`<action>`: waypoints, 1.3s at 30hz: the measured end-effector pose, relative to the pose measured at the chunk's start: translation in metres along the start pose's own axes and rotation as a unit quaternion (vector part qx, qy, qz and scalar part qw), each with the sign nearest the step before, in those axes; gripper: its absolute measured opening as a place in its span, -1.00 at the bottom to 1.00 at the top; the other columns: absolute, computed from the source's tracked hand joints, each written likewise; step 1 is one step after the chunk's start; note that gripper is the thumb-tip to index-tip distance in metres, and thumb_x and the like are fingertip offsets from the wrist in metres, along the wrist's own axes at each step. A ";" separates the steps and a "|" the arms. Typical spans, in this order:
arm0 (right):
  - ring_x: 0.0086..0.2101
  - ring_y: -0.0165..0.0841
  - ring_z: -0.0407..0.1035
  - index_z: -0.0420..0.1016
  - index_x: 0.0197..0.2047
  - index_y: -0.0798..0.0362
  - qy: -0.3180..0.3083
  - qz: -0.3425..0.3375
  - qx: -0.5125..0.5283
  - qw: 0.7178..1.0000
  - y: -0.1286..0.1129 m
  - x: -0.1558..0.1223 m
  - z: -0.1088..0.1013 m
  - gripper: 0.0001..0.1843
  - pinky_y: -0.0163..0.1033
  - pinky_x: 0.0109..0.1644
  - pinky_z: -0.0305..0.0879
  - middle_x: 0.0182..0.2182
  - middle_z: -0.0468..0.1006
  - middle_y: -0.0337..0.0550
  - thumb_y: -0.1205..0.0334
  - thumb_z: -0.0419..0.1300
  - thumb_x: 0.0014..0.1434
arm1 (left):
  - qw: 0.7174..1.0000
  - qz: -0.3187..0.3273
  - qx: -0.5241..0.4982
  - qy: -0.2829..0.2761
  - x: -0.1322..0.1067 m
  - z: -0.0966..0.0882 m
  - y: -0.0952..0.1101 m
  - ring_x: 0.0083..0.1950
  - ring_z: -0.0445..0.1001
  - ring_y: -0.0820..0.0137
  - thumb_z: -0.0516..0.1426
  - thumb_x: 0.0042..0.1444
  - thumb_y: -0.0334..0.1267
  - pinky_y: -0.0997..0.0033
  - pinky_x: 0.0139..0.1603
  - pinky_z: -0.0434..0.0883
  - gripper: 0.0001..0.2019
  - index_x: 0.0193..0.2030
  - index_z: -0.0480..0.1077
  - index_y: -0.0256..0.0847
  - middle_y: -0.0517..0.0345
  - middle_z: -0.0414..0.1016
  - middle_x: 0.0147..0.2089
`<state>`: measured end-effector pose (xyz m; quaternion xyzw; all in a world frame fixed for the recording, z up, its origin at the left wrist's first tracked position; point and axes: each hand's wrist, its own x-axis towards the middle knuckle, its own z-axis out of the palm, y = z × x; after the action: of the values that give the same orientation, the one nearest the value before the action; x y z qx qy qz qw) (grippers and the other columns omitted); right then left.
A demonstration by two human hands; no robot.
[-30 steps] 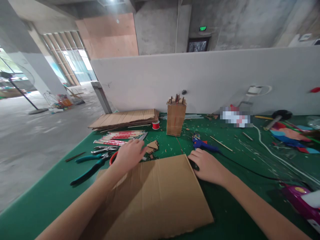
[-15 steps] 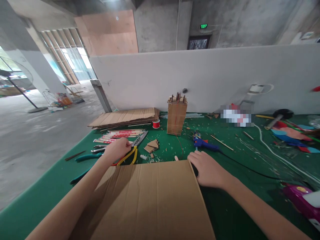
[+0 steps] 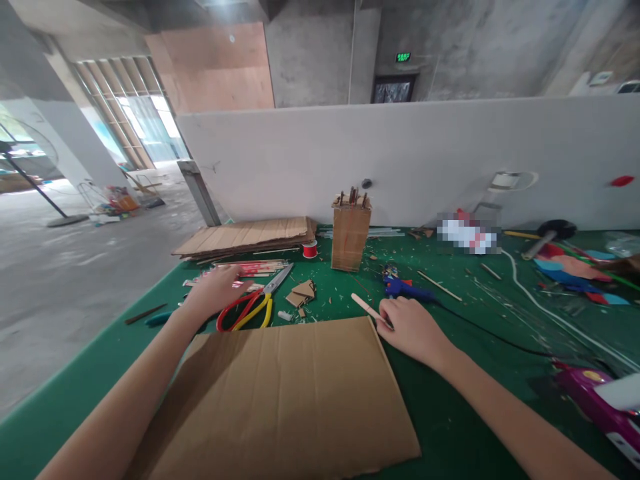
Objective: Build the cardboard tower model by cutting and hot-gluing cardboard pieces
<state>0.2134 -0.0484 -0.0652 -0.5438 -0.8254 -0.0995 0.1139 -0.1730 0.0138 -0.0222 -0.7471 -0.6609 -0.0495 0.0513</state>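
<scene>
Left hand (image 3: 213, 291) sits flat on the green mat (image 3: 450, 400), fingers loosely together, gripping nothing, right beside the red-and-yellow scissors (image 3: 247, 308) and over the pliers (image 3: 160, 319). Right hand (image 3: 413, 328) at the far right corner of the cardboard sheet (image 3: 285, 393), fingertips pinched on a wooden stick (image 3: 367, 309) that points far-left. Sheet lies flat at the near edge, between both forearms. Far side: cardboard holder box (image 3: 350, 233), red spool (image 3: 310, 249), stack of cardboard (image 3: 245, 237), blue glue gun (image 3: 407, 289) just beyond the right hand. My read: work in hand is picking tools for the sheet. To do it well, take the scissors by the loops, blades pointing away, and keep the stick low so it doesn't catch the glue gun cord. Versus half a second ago: left hand was closed on the scissors handles, now it's off them and shifted left; scissors lie fully visible. Right hand was palm-down on the sheet corner with no stick showing; now the stick is out in its fingers.
</scene>
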 end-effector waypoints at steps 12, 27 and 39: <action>-0.38 -0.23 0.31 0.40 -0.44 0.09 0.002 0.046 -0.154 0.987 0.017 0.000 -0.012 -0.79 -0.19 -0.36 -0.14 -0.52 0.49 -0.10 0.26 0.03 0.18 | 0.998 -0.024 -0.047 -0.033 0.001 0.025 0.034 -0.28 0.49 0.11 -0.04 0.02 0.13 0.33 -0.39 0.23 -0.59 -0.43 0.35 -0.19 -0.06 0.51 -0.34; -0.29 -0.31 0.33 0.42 -0.25 0.08 0.162 -0.164 0.059 0.971 -0.015 -0.006 -0.043 -0.81 -0.18 -0.20 0.10 -0.31 0.53 -0.09 0.35 -0.02 0.24 | 0.975 -0.082 -0.137 0.152 0.001 -0.016 0.032 -0.49 0.27 0.37 -0.01 0.07 0.04 0.43 -0.49 0.04 -0.68 -0.49 0.24 -0.17 0.18 0.34 -0.54; 0.03 -0.29 0.32 0.19 0.14 -0.11 -0.008 -0.048 0.535 0.844 -0.096 -0.027 -0.071 -0.64 -0.07 0.09 0.31 0.05 0.38 -0.07 0.23 -0.07 0.29 | 0.700 -0.104 -0.706 -0.008 -0.019 -0.045 0.133 -0.61 0.20 0.56 0.14 -0.03 0.11 0.52 -0.58 0.22 -0.61 -0.37 0.29 -0.23 0.31 0.23 -0.54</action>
<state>0.1412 -0.1300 -0.0098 -0.3591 -0.7765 0.3564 0.3756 -0.0437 -0.0276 0.0177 -0.4908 -0.5063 -0.5009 -0.5018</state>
